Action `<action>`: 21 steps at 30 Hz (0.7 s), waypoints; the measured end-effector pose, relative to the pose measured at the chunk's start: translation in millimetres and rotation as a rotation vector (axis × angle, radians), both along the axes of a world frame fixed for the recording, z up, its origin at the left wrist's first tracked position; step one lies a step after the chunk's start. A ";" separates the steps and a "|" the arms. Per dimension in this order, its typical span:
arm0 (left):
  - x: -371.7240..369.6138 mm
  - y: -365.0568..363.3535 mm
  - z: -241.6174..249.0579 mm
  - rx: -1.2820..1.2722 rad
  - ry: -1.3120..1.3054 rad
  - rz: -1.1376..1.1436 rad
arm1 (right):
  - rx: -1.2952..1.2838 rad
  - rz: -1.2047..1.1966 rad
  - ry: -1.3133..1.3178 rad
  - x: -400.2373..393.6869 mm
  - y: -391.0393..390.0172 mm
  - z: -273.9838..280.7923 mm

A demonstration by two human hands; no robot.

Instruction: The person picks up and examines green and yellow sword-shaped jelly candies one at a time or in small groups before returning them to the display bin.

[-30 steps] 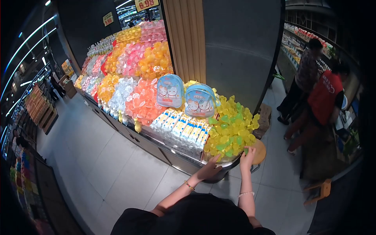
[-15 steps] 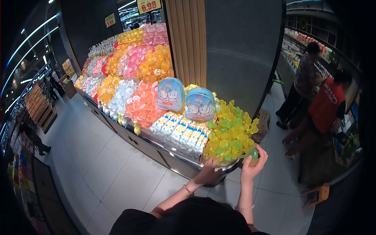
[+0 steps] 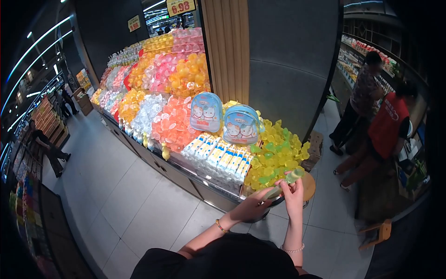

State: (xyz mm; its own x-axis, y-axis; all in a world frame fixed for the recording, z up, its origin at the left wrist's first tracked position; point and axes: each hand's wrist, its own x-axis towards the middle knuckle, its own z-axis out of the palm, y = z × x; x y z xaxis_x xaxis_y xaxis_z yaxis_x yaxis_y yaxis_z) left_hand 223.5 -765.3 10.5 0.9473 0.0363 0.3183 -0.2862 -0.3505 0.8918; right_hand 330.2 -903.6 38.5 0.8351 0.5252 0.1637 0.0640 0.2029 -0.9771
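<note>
Near the front right corner of the display, my right hand [image 3: 292, 189] is closed on a pale green translucent cup [image 3: 294, 175]. My left hand [image 3: 254, 204] is beside it, its fingers closed on another pale greenish piece [image 3: 272, 192], partly hidden by the hand. Just beyond both hands lies a heap of yellow and green cups [image 3: 278, 151]. Two clear blue cartoon backpacks, one on the left [image 3: 206, 112] and one on the right [image 3: 241, 124], stand to the left of that heap.
White, yellow and blue packets [image 3: 218, 153] fill the front section, with orange cups [image 3: 174, 123] to their left. A round stool [image 3: 307, 187] stands right of my hands. Two people, one in a red vest [image 3: 388, 123], stand at the right. Another person [image 3: 46, 146] is far left.
Both hands have come closer together. The green cup in my right hand now points up and right, and a pale greenish piece shows at my left hand. More of the stool is visible.
</note>
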 end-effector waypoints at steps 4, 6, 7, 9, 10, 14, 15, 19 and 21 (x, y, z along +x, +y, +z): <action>1.5 1.9 -18.9 0.276 -0.074 0.309 | 0.151 -0.482 -0.332 4.9 1.5 20.4; 5.5 11.8 -39.7 0.142 -0.097 0.307 | 0.183 -0.748 -0.610 17.1 1.1 31.9; 5.3 14.1 -40.6 0.148 -0.079 0.295 | 0.169 -0.816 -0.646 22.6 2.7 37.3; 4.7 17.9 -41.1 0.160 -0.042 0.274 | 0.140 -0.950 -0.719 31.5 4.5 44.5; 5.2 18.2 -42.2 0.147 -0.023 0.254 | 0.017 -0.942 -0.672 35.8 2.6 40.9; 6.0 16.4 -44.1 0.104 0.033 0.207 | -0.434 -0.790 -0.564 79.9 7.3 -28.9; 5.7 15.5 -44.5 0.094 0.041 0.201 | -0.509 -0.708 -0.595 94.5 10.4 -61.5; 10.8 17.5 -50.6 0.108 0.025 0.161 | -0.618 -0.685 -0.544 117.5 12.4 -117.6; 7.7 18.0 -49.3 0.059 0.079 0.141 | -0.484 -0.690 -0.462 127.4 9.7 -118.0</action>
State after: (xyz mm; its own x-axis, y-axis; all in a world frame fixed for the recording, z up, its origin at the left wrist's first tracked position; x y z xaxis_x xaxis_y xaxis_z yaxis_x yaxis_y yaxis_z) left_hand 231.2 -747.4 -38.9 0.9564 0.1539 0.2482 -0.1600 -0.4347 0.8862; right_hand 457.6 -893.9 -79.5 0.8929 0.0391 0.4486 0.4180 -0.4425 -0.7934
